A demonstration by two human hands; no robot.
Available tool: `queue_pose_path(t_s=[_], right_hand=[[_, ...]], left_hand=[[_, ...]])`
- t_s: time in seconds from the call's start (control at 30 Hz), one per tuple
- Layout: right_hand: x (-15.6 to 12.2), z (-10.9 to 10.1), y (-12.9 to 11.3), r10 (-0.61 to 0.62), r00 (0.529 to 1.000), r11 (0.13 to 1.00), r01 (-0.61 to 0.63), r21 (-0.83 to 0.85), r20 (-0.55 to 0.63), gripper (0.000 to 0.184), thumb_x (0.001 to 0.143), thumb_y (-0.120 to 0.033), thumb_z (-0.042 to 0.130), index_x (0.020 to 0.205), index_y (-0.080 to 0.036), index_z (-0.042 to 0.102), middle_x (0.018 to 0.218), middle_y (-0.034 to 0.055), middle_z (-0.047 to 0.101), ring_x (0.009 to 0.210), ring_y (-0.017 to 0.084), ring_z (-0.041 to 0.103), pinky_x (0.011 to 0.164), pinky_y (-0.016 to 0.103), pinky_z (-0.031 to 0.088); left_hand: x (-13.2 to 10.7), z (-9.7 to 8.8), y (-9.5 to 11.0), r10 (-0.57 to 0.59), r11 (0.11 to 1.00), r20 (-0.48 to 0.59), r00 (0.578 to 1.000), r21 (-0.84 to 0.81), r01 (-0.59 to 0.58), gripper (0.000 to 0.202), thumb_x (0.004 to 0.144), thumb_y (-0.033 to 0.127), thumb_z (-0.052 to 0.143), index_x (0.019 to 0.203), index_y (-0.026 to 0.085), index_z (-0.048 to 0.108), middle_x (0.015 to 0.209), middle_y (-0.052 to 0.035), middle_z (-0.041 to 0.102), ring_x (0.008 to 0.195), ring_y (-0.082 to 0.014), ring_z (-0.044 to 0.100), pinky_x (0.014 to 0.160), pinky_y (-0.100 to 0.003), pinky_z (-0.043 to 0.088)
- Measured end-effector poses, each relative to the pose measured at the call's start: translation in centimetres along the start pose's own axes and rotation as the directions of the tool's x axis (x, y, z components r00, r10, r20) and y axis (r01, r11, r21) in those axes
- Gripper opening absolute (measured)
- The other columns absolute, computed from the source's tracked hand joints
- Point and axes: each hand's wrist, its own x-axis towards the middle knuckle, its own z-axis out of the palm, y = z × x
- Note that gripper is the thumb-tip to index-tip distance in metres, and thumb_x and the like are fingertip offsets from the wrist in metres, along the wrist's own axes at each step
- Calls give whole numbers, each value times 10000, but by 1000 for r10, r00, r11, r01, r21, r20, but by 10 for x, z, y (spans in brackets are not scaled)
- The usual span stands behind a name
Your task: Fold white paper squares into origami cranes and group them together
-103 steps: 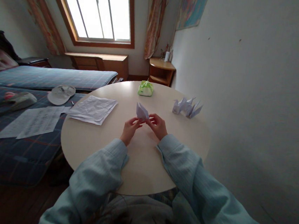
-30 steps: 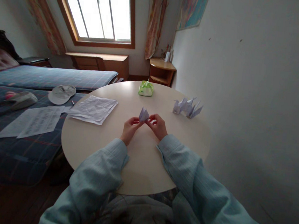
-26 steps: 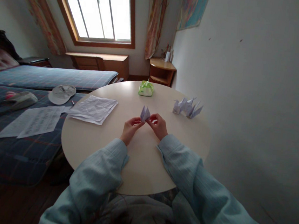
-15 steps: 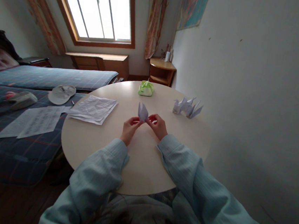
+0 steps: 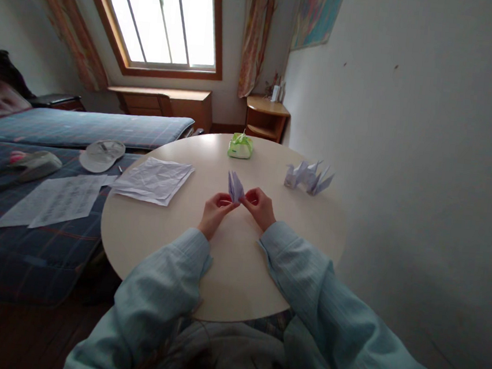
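Round table (image 5: pixel 229 264), read as a clock dial with the person at six o'clock. The folded paper (image 5: pixel 236 188) is a little above the dial's centre, toward twelve, its points upward and its layers slightly parted. Left hand (image 5: pixel 213 213), between seven and eight o'clock from the piece: thumb and fingers pinch its lower left edge. Right hand (image 5: pixel 261 206), at four o'clock from it: thumb and fingers meet on its lower right edge in a similar pinch. Whether the base touches the tabletop I cannot tell from where I stand, as the fingers cover it.

Handling (judged). The piece should weigh next to nothing. Its stacked layers would be fairly stiff along the creases and near the base, while the thin upper points would bend readily. Dry paper should slip little, yet a hard squeeze could add a stray crease and a sharp tug could tear a fold. The best hold is probably the one shown: fingertips low, on the thick folded edges, points left free.

Surroundings. At two o'clock, a group of folded paper figures (image 5: pixel 314 185); at twelve, a green packet (image 5: pixel 240 147) near the rim; at ten, creased white sheets (image 5: pixel 153 181). Beyond the rim, between nine and ten, a pale cap (image 5: pixel 102 157) and printed sheets (image 5: pixel 68 199) on a plaid bed (image 5: pixel 47 264).
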Motion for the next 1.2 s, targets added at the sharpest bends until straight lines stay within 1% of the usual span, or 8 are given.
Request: queue_pose_path(t_s=[0.27, 0.33, 0.47, 0.57, 0.73, 0.87, 1.03, 1.2], right_hand=[[0, 1, 4, -37, 998, 999, 38, -21, 50, 342, 607, -485, 616, 571, -181, 462, 505, -29, 504, 475, 86, 455, 468, 220, 390], [-1, 1, 4, -26, 997, 999, 24, 28, 73, 342, 599, -485, 625, 566, -180, 473, 506, -22, 522, 477, 93, 478, 473, 227, 409], [-1, 2, 4, 2, 990, 983, -28, 183, 143, 319, 591, -473, 637, 611, -176, 522, 532, -7, 571, 500, 114, 549, 521, 257, 470], [-2, 4, 6, 6, 985, 971, -47, 235, 175, 302, 586, -457, 646, 655, -174, 565, 569, 4, 605, 540, 126, 586, 566, 275, 496], [-2, 5, 6, 2, 984, 976, -41, 213, 179, 299, 586, -447, 653, 655, -163, 591, 581, 13, 621, 555, 127, 591, 583, 277, 499], [-4, 3, 3, -8, 983, 980, -28, 196, 184, 325, 571, -466, 662, 663, -162, 594, 619, 26, 635, 579, 132, 594, 604, 283, 504], [-5, 3, -1, -26, 971, 982, -19, 186, 238, 394, 521, -505, 681, 701, -166, 592, 642, 23, 638, 594, 132, 592, 614, 293, 512], [-5, 3, -1, -31, 968, 985, -12, 170, 250, 403, 536, -528, 662, 677, -156, 590, 639, 23, 640, 591, 128, 586, 607, 288, 507]], left_hand=[[0, 0, -2, 15, 1000, 37, 999, -2, -15, 354, 498, 300, 739, 731, 135, 530, 710, 10, 580, 649, -105, 562, 622, -238, 421], [1, 0, -4, 20, 1000, 29, 999, 16, -20, 359, 491, 300, 742, 728, 136, 527, 708, 8, 580, 654, -109, 560, 623, -241, 422], [3, -2, -8, 54, 997, -9, 999, 49, -53, 352, 507, 308, 734, 735, 131, 533, 713, -5, 583, 671, -116, 561, 639, -250, 427], [5, -4, -9, 79, 995, -35, 996, 56, -77, 354, 514, 318, 729, 740, 132, 531, 716, -11, 585, 676, -122, 565, 650, -263, 438], [6, -4, -11, 91, 993, -37, 995, 75, -88, 357, 506, 308, 734, 731, 132, 521, 699, -8, 576, 655, -125, 565, 628, -267, 442], [6, -4, -10, 74, 996, -40, 996, 48, -72, 363, 487, 311, 742, 711, 137, 516, 681, 8, 569, 622, -111, 556, 604, -253, 432], [3, -1, -4, 50, 999, -54, 997, -4, -50, 363, 480, 321, 742, 689, 139, 507, 654, 20, 564, 621, -113, 560, 603, -253, 426], [0, 1, 1, 23, 999, -32, 999, -23, -24, 364, 473, 316, 746, 683, 140, 507, 639, 26, 563, 610, -111, 561, 605, -254, 419]])
